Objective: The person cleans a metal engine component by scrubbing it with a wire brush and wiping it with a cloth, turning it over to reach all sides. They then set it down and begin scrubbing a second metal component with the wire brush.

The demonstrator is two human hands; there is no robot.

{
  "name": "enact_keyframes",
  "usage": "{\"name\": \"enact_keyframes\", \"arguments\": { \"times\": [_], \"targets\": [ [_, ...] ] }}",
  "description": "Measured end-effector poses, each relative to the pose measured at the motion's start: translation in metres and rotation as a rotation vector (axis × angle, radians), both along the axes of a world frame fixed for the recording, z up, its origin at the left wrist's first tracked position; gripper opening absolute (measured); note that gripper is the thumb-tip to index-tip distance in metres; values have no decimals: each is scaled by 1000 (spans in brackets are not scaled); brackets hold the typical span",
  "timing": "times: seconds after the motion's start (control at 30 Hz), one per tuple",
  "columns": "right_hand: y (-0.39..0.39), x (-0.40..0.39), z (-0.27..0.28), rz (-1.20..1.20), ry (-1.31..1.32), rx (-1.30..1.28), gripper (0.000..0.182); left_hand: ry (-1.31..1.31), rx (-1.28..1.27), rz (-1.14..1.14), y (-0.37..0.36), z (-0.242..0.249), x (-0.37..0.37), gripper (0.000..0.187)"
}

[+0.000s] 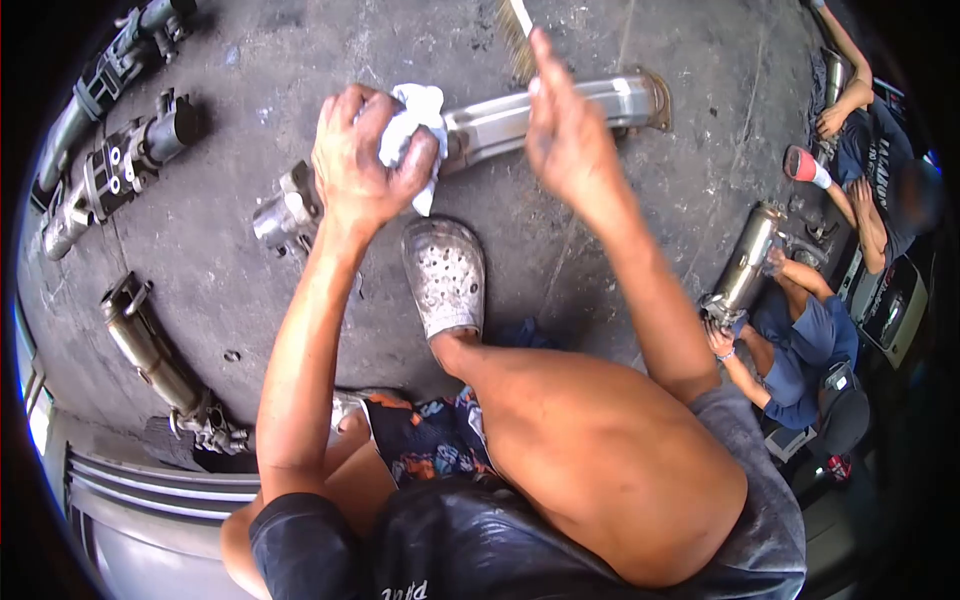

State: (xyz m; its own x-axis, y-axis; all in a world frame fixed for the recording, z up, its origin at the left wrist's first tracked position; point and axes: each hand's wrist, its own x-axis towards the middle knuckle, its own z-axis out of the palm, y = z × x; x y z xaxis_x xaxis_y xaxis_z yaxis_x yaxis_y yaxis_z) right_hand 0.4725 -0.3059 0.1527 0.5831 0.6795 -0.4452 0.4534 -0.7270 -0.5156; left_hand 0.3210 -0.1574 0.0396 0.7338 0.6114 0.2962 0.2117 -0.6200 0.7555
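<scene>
A shiny metal exhaust pipe (490, 125) with a flange at its right end lies across the floor in front of me. My left hand (362, 165) is closed around a crumpled white rag (415, 115) over the pipe's left part, hiding some of it. Past the wrist, the pipe's dull left end (285, 213) shows. In my right hand (575, 140) is a brush (518, 40) with tan bristles, its pale handle running along my raised index finger. That hand overlaps the pipe's middle in this view.
Other exhaust parts (125, 165) lie at the upper left, and a canister-shaped one (150, 350) at the lower left. My clog (445, 275) stands just below the pipe. On the right, a co-worker (800, 340) handles another metal canister (750, 255); another person (880, 170) sits beyond.
</scene>
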Motion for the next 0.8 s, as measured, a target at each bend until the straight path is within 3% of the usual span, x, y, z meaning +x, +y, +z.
{"name": "enact_keyframes", "arguments": {
  "times": [0.07, 0.2, 0.3, 0.4, 0.43, 0.5, 0.57, 0.63, 0.7, 0.77, 0.8],
  "targets": [
    [-10, -2, 18, 42, -109, 92, 61, 4, -18, -28, -4, 4, -5, 26],
    [-78, -47, -1, 202, -286, 177, 56, 23, -57, 51, -4, 7, -1, 27],
    [-6, -10, -9, 73, -72, -29, 60, 0, -41, 26, -5, 4, -1, 27],
    [4, 14, -19, 183, -295, 220, 64, 0, -9, 28, -4, 0, -1, 27],
    [-8, 4, 3, 258, -345, 239, 62, 2, -41, 19, -1, 1, -1, 27],
    [-48, -33, 12, 137, -222, 165, 62, 16, -60, 54, 3, 4, 4, 27],
    [-65, -42, -12, 172, -233, 207, 61, 20, -83, 63, 1, 5, 3, 26],
    [-36, -25, -37, 93, -115, 151, 59, 9, -78, 55, 0, 3, 3, 26],
    [27, 5, -2, 40, -8, -72, 58, 15, -49, 32, -2, 2, 1, 26],
    [8, 14, -6, 245, -272, 287, 59, 25, -74, -2, -3, 7, -2, 27],
    [-13, -1, -8, 195, -267, 270, 58, 24, -93, 26, -2, 5, -1, 28]
  ]
}}
